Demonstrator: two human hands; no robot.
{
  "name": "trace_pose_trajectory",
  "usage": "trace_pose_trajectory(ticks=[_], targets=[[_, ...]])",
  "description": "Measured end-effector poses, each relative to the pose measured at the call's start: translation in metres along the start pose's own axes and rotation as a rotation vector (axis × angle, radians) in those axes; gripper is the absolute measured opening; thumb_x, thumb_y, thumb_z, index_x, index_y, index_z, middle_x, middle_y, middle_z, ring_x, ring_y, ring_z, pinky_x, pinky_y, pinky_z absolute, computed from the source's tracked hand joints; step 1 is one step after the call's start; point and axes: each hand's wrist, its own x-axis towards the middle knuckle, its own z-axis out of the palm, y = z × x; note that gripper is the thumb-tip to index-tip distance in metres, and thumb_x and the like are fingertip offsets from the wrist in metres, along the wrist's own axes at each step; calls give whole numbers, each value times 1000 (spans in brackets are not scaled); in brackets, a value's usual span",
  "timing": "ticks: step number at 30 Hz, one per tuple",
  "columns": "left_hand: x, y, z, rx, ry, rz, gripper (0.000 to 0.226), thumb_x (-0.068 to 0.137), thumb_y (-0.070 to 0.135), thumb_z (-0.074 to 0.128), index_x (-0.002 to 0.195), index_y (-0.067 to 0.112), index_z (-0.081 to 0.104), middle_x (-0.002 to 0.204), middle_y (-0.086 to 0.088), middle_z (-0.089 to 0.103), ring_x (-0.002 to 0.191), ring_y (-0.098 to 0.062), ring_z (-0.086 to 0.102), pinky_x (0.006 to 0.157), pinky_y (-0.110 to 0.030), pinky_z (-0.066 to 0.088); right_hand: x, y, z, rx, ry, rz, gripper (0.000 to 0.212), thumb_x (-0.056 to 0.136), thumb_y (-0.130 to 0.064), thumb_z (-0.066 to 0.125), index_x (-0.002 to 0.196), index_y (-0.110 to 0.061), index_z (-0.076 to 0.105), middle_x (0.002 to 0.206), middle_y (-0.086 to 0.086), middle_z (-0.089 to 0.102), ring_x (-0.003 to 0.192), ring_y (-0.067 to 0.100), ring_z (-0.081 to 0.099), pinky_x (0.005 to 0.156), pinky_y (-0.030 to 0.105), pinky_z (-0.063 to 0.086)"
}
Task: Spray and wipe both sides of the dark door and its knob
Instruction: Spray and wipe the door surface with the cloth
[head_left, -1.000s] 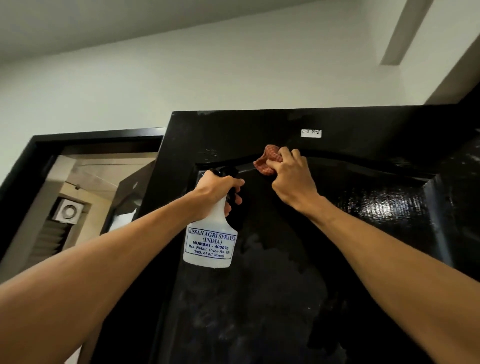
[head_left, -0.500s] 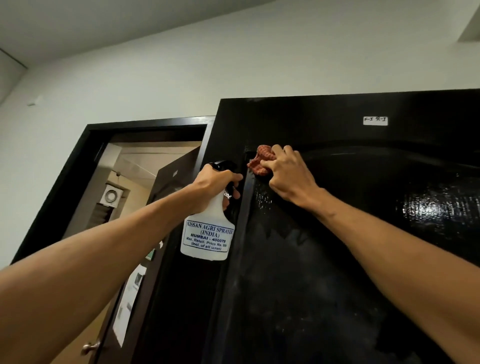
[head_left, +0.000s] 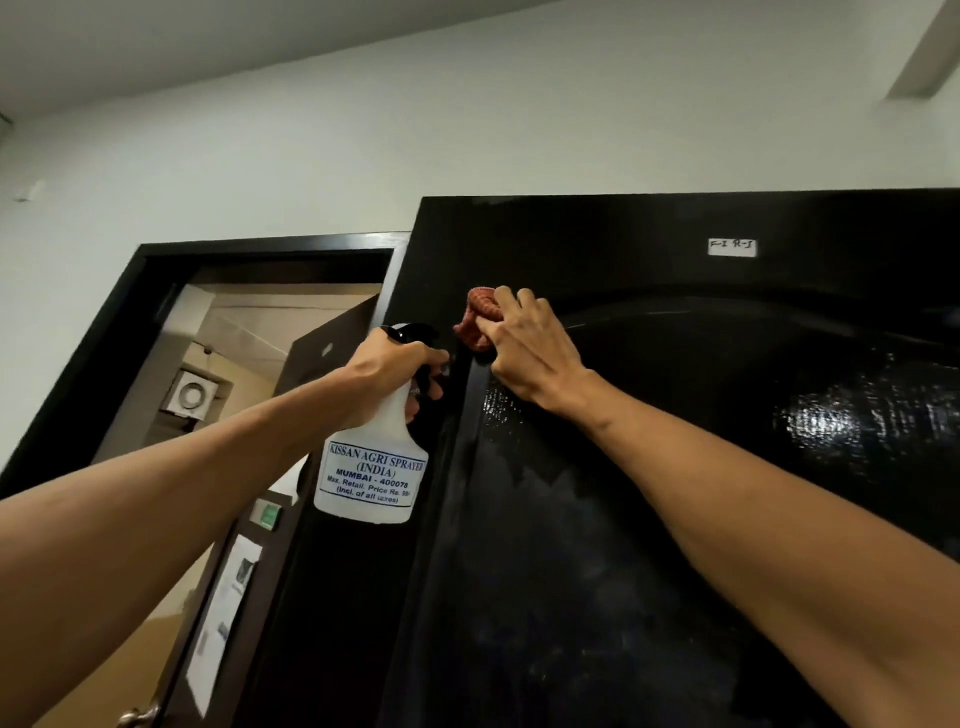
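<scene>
While the right hand (head_left: 535, 353) is pressing a bunched reddish woven cloth (head_left: 480, 317) against the glossy black panelled door (head_left: 675, 467), its fingers (head_left: 511, 301) are curling round the cloth at the upper left corner of the door's recessed panel; the door is filling the right side of the view, with wet patches shining on the panel; a small white handwritten label (head_left: 731, 247) is sitting on its top rail, above and right of the cloth; the left hand (head_left: 387, 374) is gripping the neck of a white plastic spray bottle with a black trigger head (head_left: 371, 467), fingers wrapped round it, just beside the door's left edge; the bottle is hanging upright, blue print facing the camera; behind it, a brown door bearing paper sheets (head_left: 244, 571) is standing open in a black-framed doorway, a white wall fan (head_left: 192, 395) showing beyond.
</scene>
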Motion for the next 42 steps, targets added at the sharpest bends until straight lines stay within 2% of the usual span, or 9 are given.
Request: trace_pose_trajectory(ticks=[4, 8, 12, 15, 22, 26, 29, 37, 42], targets=[[1, 13, 33, 23, -22, 46, 26, 98, 22, 67, 97, -3, 74, 86, -21, 76, 44, -20, 54, 43, -26, 47, -26, 47, -16, -24, 18, 80, 40, 93, -18, 50, 126, -23, 71, 123, 11, 52, 103, 31, 50, 89, 41, 42], [-1, 22, 64, -15, -84, 38, 27, 99, 23, 69, 100, -4, 73, 83, -20, 76, 42, -20, 53, 44, -28, 47, -65, 100, -19, -6, 72, 235, 45, 89, -11, 51, 129, -19, 71, 125, 14, 55, 103, 36, 49, 90, 45, 43], [1, 47, 87, -35, -91, 72, 26, 97, 24, 72, 94, -2, 73, 81, -19, 75, 40, -20, 52, 43, -28, 46, -54, 92, -18, -5, 69, 180, 37, 83, -12, 51, 116, -11, 69, 125, 14, 55, 103, 34, 48, 87, 42, 45], [5, 62, 100, -46, -78, 118, 30, 96, 23, 72, 101, -6, 74, 78, -19, 75, 40, -21, 53, 43, -29, 45, -44, 87, -19, 50, 69, 137, 41, 84, -9, 50, 123, -9, 63, 128, 14, 52, 105, 33, 47, 88, 40, 43], [-3, 81, 135, -33, -126, 122, 25, 97, 27, 72, 89, 3, 69, 80, -19, 75, 40, -19, 51, 45, -29, 47, -100, 188, -37, -22, 111, 290, 43, 87, -3, 48, 126, -7, 65, 129, 16, 52, 107, 34, 50, 95, 44, 45], [-11, 88, 154, -33, -122, 140, 26, 97, 26, 72, 86, 3, 69, 80, -20, 76, 39, -20, 50, 47, -28, 46, -98, 171, -36, -12, 56, 209, 38, 87, -9, 51, 122, -11, 66, 127, 13, 52, 106, 32, 50, 92, 43, 44], [-11, 100, 166, -22, -98, 154, 28, 96, 26, 72, 92, -1, 73, 83, -21, 77, 39, -19, 52, 44, -28, 46, -85, 158, -41, 19, 20, 149, 42, 91, -16, 50, 131, -12, 63, 138, 13, 49, 115, 33, 49, 96, 43, 40], [-26, 118, 203, -44, -195, 121, 25, 98, 27, 72, 91, 3, 68, 83, -18, 76, 39, -17, 53, 42, -29, 48, -165, 233, -57, -97, 74, 364, 42, 86, -5, 47, 124, -9, 65, 128, 13, 54, 107, 33, 52, 93, 44, 47], [-30, 127, 221, -83, -189, 132, 25, 97, 25, 73, 90, 2, 69, 78, -19, 75, 37, -19, 51, 42, -29, 45, -136, 210, -62, -29, 19, 284, 37, 86, -12, 51, 121, -9, 64, 133, 14, 51, 112, 33, 50, 96, 43, 42]])
